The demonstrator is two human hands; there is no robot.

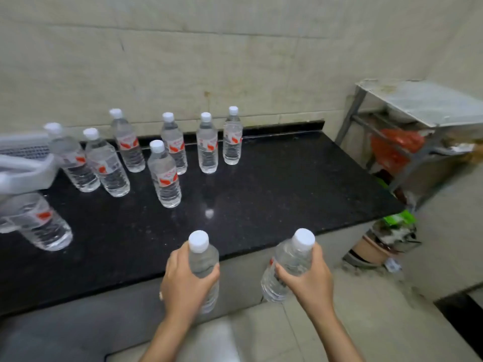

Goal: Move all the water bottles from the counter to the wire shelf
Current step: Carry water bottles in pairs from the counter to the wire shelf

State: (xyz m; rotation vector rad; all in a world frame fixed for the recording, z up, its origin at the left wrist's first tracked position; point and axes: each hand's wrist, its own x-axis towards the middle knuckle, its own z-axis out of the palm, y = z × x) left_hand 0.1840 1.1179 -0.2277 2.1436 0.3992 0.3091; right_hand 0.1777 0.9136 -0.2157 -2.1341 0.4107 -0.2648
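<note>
Before me: pale tiled wall [235,61], stained, grout lines showing, one rusty mark just above the black backsplash strip [274,129]. Black speckled stone counter [274,184], polished, a spot of light reflected near its middle. To my right: grey metal rack [418,105] with a worn, dirty top, an orange bag [397,147] on its lower level. Beside the counter's end, clutter with green packaging [398,218]. Beige tiled floor [379,296], dusty.

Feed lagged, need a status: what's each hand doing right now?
Left hand: closed around a water bottle.
Right hand: closed around another water bottle.
</note>
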